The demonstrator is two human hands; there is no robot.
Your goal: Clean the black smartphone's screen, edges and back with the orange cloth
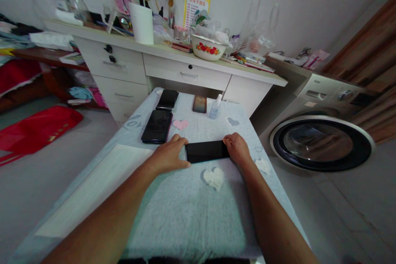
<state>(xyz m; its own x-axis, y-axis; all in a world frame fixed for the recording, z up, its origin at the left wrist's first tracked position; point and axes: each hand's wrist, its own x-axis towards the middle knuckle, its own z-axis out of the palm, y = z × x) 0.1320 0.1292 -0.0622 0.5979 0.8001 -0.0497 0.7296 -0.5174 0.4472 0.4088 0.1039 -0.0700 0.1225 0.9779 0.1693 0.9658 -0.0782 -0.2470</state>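
Note:
A black smartphone lies sideways on the cloth-covered table in front of me, its dark screen up. My left hand grips its left end, thumb at the near corner and fingers at the far one. At the right end, my right hand has its fingers curled together against the phone's far corner. A small orange-tan bit shows at those fingertips; I cannot tell whether it is an object. Farther left are two more dark phones, one nearer and one behind it.
Beyond the phone stand a clear spray bottle and a small brown flat item, blurred out. A white sheet lies along the table's left side. A cluttered white desk closes off the back; a washing machine stands right.

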